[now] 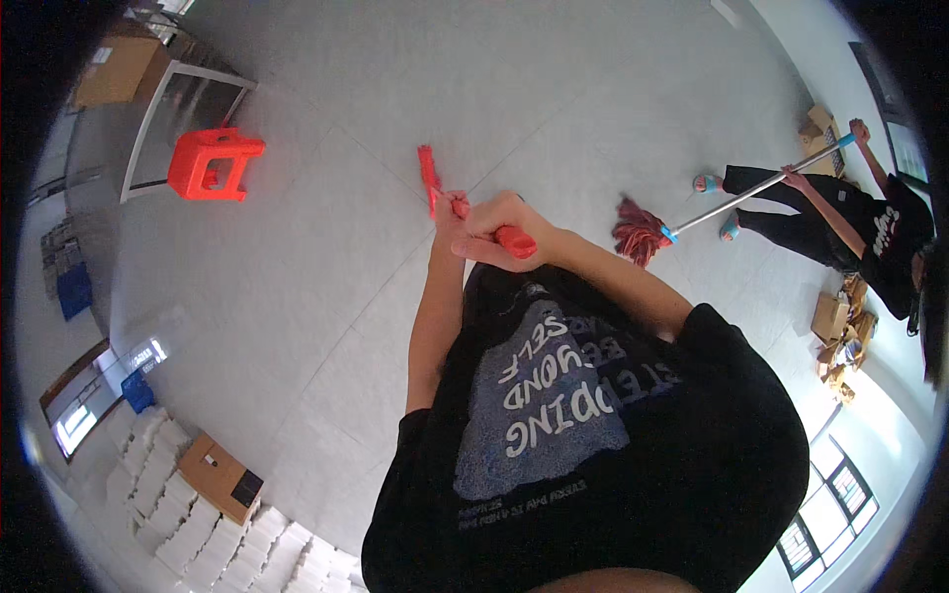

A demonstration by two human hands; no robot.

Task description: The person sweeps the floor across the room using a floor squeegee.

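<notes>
A red broom [428,170] reaches down to the grey floor [356,244], its narrow red head upper left of my hands. My left hand [450,210] is closed around its handle, lower on the shaft. Just to the right, my right hand [508,226] grips the handle near its top, and the red end pokes out past the fingers. Both hands are close together in front of my black T-shirt. Most of the shaft is hidden behind the hands.
At the right a person [845,196] holds a mop with a dark red head [639,231]. A red plastic stool [215,164] stands left, beside a metal-framed table [148,133]. Cardboard boxes [830,316] lie right; another box [215,474] rests by white stacks [193,530] lower left.
</notes>
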